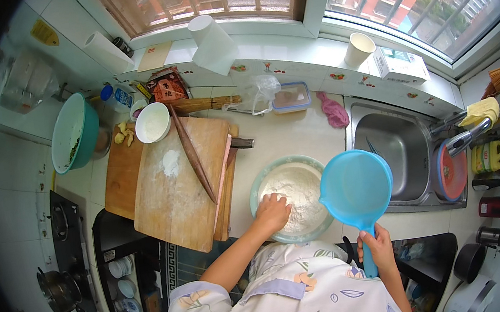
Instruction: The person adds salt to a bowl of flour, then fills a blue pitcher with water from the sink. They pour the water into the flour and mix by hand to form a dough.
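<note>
In the head view, my left hand (274, 212) reaches into a wide basin (257, 178) with a pale green rim. Its bent, slightly parted fingers touch the white flour (300, 192), which looks lumpy in places; the fingertips are partly hidden. My right hand (376, 246) grips the handle of a blue plastic water dipper (356, 184), held above the counter at the basin's right. The dipper's cup overlaps the sink edge in view. Whether it holds water, I cannot tell.
Left of the basin, a floured cutting board (166, 205) bears a wooden rolling pin (192, 156) and a white bowl (152, 123). A knife handle (242, 143) juts out beneath it. A steel sink (393, 161) stands right, a pink cloth (333, 109) behind.
</note>
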The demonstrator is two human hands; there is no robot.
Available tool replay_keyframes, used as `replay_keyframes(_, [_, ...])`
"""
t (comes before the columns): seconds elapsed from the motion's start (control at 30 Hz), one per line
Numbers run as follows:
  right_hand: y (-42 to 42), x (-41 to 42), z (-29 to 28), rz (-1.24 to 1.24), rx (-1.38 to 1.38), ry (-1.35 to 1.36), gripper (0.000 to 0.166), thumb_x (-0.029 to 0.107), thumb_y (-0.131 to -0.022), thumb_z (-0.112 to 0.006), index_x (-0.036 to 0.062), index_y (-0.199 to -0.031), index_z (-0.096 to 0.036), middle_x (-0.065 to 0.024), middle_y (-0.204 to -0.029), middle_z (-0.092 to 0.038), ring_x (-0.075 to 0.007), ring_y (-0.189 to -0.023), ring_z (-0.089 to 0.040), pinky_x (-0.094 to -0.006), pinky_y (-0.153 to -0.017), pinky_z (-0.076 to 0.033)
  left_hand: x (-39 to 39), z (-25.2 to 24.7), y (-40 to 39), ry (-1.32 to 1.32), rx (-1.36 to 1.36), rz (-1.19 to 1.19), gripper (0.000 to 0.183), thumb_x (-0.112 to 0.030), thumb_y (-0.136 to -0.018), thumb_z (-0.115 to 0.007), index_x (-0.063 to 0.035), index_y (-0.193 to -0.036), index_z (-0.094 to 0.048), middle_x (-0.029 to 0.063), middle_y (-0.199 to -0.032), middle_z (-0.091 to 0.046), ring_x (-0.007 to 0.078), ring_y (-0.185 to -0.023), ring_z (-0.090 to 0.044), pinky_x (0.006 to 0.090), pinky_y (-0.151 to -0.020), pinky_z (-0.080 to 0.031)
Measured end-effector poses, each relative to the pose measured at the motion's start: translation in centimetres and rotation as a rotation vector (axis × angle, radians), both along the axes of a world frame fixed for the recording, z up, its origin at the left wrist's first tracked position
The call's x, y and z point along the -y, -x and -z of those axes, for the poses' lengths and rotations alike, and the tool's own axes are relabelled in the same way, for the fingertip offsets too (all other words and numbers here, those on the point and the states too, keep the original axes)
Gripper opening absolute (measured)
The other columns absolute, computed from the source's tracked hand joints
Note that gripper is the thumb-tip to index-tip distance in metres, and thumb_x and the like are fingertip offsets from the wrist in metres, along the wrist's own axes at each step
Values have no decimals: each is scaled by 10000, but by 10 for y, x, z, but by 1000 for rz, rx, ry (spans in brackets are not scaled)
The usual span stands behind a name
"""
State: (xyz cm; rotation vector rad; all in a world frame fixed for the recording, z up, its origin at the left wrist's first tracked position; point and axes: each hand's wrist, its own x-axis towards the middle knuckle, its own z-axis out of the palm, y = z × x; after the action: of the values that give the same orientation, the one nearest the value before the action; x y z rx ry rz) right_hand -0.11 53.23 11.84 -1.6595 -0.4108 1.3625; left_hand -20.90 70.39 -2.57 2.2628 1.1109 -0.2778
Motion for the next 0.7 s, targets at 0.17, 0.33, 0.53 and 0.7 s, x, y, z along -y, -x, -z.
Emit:
replay_keyframes(0.17, [-2, -1, 1, 3, -17, -15, 182, 128, -877, -549, -30, -956, -503, -70, -670, -543, -129, -470, -534, -261, -384, -452, 15, 17, -19, 591, 146, -504, 616, -364, -880, -524, 102, -1248, -361, 326, -1238, -452, 469, -1122, -466, 457, -942, -412])
replay_keyframes(0.33, [-4, 0, -2, 11, 2, -8, 196, 141, -876, -551, -29, -962, -503, -69, -669, -543, -127, -469, -532, -258, -383, -450, 15, 35, -44, 671, 592, -876, 595, -319, -907, -489, 43, -1346, -314, 269, -1296, -442, 371, -1212, -432, 398, -1022, -336])
replay_keyframes(0.53, [-5, 1, -6, 10, 9, -10, 194, 142, -875, -556, -28, -951, -504, -67, -669, -545, -125, -470, -534, -258, -382, -448, 18, 26, -62, 212, 327, -30, 402, -328, -943, -378, -106, -1254, -505, 173, -1248, -487, 409, -1151, -426, 536, -972, -321])
replay_keyframes(0.7, [-6, 3, -6, 9, 18, -20, 191, 143, -875, -558, -29, -940, -505, -68, -669, -547, -124, -467, -533, -258, -382, -448, 24, -4, -30, 34, 87, 146, 365, -345, -927, -406, -110, -1084, -637, 154, -1245, -486, 362, -1134, -440, 502, -930, -369])
